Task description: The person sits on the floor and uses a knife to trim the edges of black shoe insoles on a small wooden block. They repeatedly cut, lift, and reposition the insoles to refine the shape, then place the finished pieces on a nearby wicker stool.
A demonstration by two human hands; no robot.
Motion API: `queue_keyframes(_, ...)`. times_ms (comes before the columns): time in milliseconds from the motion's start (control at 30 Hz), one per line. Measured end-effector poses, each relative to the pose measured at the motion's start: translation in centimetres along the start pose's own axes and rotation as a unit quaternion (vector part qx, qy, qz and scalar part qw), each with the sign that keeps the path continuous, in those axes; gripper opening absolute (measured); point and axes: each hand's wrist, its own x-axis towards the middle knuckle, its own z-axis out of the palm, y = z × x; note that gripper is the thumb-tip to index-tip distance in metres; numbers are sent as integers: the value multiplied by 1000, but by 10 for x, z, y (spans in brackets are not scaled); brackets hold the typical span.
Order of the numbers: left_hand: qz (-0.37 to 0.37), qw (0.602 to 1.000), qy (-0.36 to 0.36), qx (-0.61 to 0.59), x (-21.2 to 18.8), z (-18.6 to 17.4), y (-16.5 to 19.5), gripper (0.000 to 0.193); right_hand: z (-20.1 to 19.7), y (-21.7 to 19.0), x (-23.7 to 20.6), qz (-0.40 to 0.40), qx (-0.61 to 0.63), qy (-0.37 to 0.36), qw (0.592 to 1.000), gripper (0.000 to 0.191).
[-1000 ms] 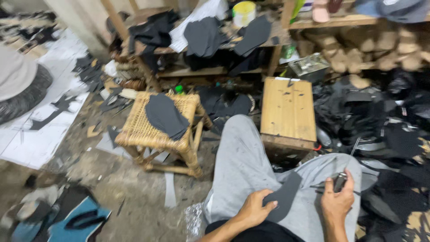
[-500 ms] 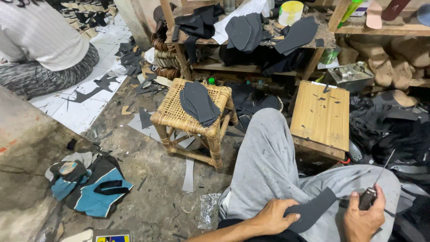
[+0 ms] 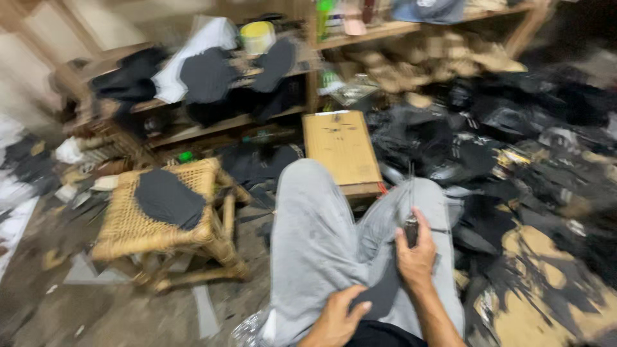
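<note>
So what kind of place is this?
Probably a small shoe-making workshop. Dark sole-shaped cut-outs lie on a wicker stool and on wooden shelves, black scraps pile up on the floor, and the left hand holds a dark sole piece.

A woven rattan stool [image 3: 170, 218] stands at near left on the dusty floor, with a stack of dark grey sole-shaped cut-outs [image 3: 168, 199] lying on its seat. Just right of it, further off, is a small plain wooden bench [image 3: 342, 151]. Far behind, long wooden shelves [image 3: 212, 125] carry more dark pieces, white sheets [image 3: 193, 54] and a yellow-lidded tub [image 3: 258, 35]. A heap of black offcuts [image 3: 514, 148] fills the right side
</note>
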Motion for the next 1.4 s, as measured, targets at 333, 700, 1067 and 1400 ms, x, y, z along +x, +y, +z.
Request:
queue_keyframes(333, -37, 998, -40, -32, -20, 19, -63, 30, -24, -49, 13, 180, 331, -24, 926, 56)
queue_keyframes(700, 89, 978, -151, -112, 39, -8, -103, 33, -56, -110, 47, 143, 393, -33, 908, 60)
queue_keyframes(1067, -5, 976, -205, -68, 95, -58, -89, 33, -100, -143, 44, 156, 444, -69, 880, 62)
queue_keyframes(1400, -77, 978, -127, -146, 120, -122, -30, 34, -153, -162, 31, 135, 481, -43, 865, 61)
